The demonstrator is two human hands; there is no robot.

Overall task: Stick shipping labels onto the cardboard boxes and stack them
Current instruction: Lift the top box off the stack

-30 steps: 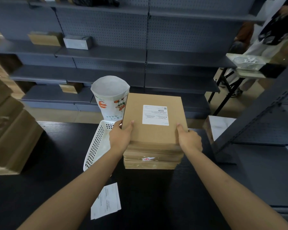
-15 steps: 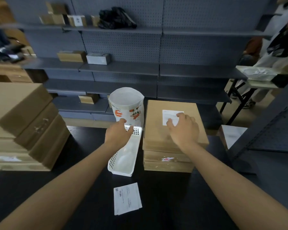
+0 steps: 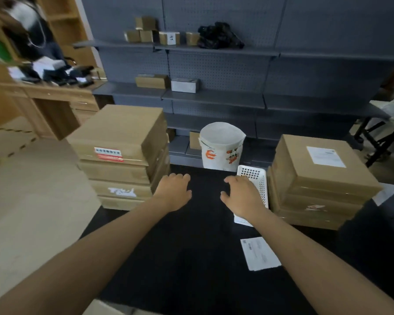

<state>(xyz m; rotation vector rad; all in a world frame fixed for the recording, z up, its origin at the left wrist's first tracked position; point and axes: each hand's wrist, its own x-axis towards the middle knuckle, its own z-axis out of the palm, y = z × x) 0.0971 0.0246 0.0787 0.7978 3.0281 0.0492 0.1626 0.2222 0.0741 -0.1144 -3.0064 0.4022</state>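
Note:
On the right of the black table (image 3: 191,258) stands a stack of flat cardboard boxes (image 3: 314,185); its top box carries a white shipping label (image 3: 325,156). A second stack of cardboard boxes without labels (image 3: 123,155) stands on the left, with a red sticker on the side of its top box. My left hand (image 3: 173,192) hovers over the table just right of that stack, fingers apart and holding nothing. My right hand (image 3: 241,196) is open too, in front of a white perforated basket (image 3: 255,178). A sheet of labels (image 3: 259,253) lies flat near my right forearm.
A white paper bag with orange print (image 3: 221,146) stands upright at the table's far edge. Grey shelving (image 3: 214,98) with small boxes rises behind the table. A wooden desk (image 3: 43,98) with clutter is at the far left. A folding table stands at the far right.
Both hands left the labelled right-hand stack and moved left over the middle of the table. The view swung left, bringing the left stack fully into sight.

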